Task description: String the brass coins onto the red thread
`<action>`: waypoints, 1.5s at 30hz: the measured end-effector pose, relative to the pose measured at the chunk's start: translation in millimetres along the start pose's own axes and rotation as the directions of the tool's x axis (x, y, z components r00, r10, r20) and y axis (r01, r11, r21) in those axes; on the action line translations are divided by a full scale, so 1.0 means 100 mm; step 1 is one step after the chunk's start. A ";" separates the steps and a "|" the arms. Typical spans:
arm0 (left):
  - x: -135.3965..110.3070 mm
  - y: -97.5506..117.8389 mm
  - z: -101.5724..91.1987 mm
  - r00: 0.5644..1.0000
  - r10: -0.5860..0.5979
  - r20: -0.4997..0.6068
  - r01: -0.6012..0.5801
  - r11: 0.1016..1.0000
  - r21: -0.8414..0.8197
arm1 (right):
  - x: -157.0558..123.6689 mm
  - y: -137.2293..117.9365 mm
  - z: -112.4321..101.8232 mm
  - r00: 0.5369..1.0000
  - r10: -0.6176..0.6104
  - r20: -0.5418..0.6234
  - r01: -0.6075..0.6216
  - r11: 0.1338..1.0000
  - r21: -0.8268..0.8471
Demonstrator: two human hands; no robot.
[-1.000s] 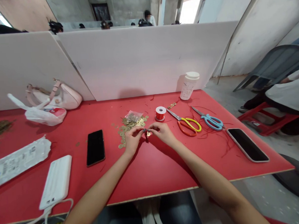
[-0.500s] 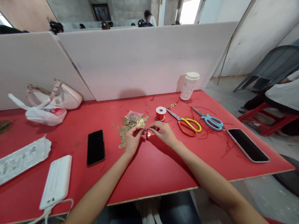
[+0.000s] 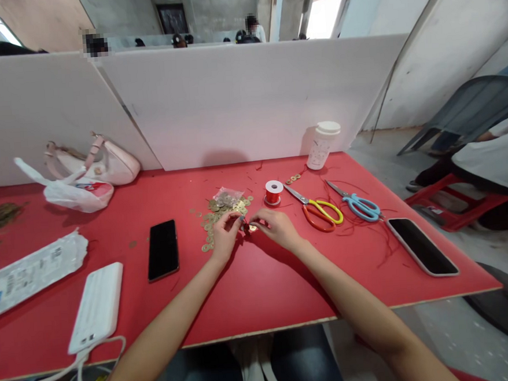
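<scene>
Just above the red table, my left hand and my right hand face each other with fingertips pinched. Between them is a small bit of red cord, partly covered by the fingers; its knot or loop is too small to make out. A brass coin lies right by my right fingertips. Beyond my left hand spreads a pile of round brass coins with holes, with a small clear plastic bag on it. A spool of red cord stands behind my right hand.
Scissors with red and yellow handles and blue-handled scissors lie right, among red cord scraps. Around are a white cup, two phones, a white power bank and a pink handbag. A white partition stands behind.
My fingertips have shifted slightly, and the red cord between them now looks bunched lower rather than standing upright. The other things on the table have not moved.
</scene>
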State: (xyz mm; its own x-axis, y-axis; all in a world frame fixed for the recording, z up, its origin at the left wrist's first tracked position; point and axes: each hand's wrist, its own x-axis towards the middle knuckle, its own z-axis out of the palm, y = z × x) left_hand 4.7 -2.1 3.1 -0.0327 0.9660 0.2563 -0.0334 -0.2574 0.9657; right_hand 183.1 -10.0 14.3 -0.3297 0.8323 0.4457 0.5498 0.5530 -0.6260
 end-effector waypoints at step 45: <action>0.02 -0.03 0.00 0.962 -0.212 0.174 0.247 0.944 -0.218 | 0.02 0.03 0.07 1.000 -0.007 0.010 0.005 0.979 0.202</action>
State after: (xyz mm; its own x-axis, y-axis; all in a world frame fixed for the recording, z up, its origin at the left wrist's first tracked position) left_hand 4.8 1.1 0.4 0.1491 0.9876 0.0491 -0.2569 -0.0093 0.9664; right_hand 178.4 -6.2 9.2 -0.3414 0.8286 0.4436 0.3819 0.5535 -0.7401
